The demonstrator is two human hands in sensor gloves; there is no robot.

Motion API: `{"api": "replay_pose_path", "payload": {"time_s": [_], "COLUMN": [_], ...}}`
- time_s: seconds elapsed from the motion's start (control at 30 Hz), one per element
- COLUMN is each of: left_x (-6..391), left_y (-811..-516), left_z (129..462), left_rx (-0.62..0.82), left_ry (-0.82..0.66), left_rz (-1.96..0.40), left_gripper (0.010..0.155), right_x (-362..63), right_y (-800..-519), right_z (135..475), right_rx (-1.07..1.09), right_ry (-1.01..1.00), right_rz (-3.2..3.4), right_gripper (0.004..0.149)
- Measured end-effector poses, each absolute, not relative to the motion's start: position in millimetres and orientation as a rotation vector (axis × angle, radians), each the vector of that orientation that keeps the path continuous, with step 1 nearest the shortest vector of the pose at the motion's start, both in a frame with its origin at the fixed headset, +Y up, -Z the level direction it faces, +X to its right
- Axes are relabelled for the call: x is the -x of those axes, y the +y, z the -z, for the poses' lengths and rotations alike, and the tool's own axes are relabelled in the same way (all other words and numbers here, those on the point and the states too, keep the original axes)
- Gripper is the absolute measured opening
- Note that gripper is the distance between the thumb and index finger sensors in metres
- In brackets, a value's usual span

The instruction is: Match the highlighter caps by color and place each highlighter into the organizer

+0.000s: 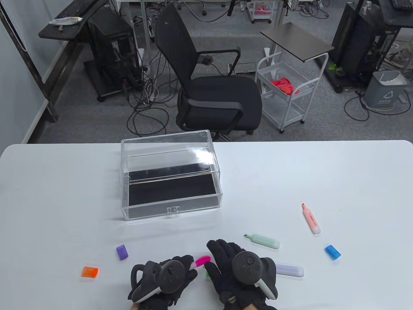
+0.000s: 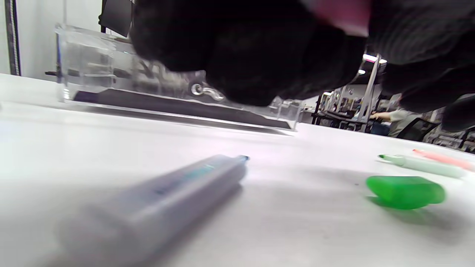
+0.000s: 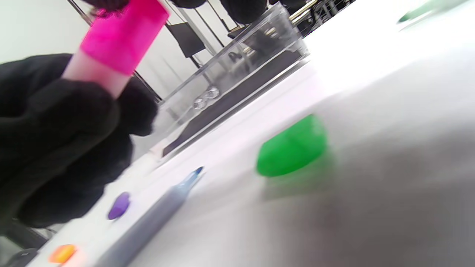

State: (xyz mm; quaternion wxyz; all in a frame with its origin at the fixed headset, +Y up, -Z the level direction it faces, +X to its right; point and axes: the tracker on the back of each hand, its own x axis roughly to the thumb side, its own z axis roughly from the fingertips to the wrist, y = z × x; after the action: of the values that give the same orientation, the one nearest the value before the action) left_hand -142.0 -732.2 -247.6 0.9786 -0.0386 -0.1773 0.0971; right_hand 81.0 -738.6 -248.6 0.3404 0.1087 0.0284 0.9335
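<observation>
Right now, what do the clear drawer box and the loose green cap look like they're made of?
Clear drawer organizer box: likely rigid acrylic or similar clear plastic, glossy; walls are see-through with bright glare, and a matte black liner covers the floor. Green highlighter cap: seemingly translucent moulded plastic, smooth, with a soft sheen.

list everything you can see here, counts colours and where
organizer: 1, clear with black liner, table centre, drawer pulled out
pink highlighter: 1, pink cap on, held between the hands
green highlighter: 1, pale green, uncapped, right of the hands
orange highlighter: 1, peach, uncapped, far right
purple highlighter: 1, lilac, beside the right hand
blue highlighter: 1, grey-blue, uncapped, under the hands
purple cap: 1, loose, left of the hands
orange cap: 1, loose, far left
blue cap: 1, loose, far right
green cap: 1, loose, under the right hand
table: 1, white
office chair: 1, black, behind the table
left hand: gloved, grips the pink barrel
right hand: gloved, at the pink cap
</observation>
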Motion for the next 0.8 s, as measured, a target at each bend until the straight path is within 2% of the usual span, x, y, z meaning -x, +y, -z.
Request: {"api": "replay_pose_path", "payload": {"time_s": [0.13, 0.37, 0.5, 0.8], "left_x": [149, 160, 159, 173], "left_y": [-714, -677, -672, -690], "left_z": [268, 335, 374, 433], "left_rx": [0.065, 0.050, 0.072, 0.147], "left_ry": [-0.327, -0.245, -0.191, -0.046], "left_rz": [-0.131, 0.020, 0.098, 0.152], "left_gripper": [0.058, 0.060, 0.061, 0.065], "right_x": [-86, -86, -84, -82], "right_y": [-737, -734, -734, -733], "right_z": [249, 248, 248, 247], "right_rx": [-0.250, -0.239, -0.257, -0.286], "right_ry": [0.063, 0.097, 0.109, 0.098], "right_rz": [-2.489, -2.515, -2.548, -2.577], "right_gripper": [0.063, 0.064, 0.065, 0.065]}}
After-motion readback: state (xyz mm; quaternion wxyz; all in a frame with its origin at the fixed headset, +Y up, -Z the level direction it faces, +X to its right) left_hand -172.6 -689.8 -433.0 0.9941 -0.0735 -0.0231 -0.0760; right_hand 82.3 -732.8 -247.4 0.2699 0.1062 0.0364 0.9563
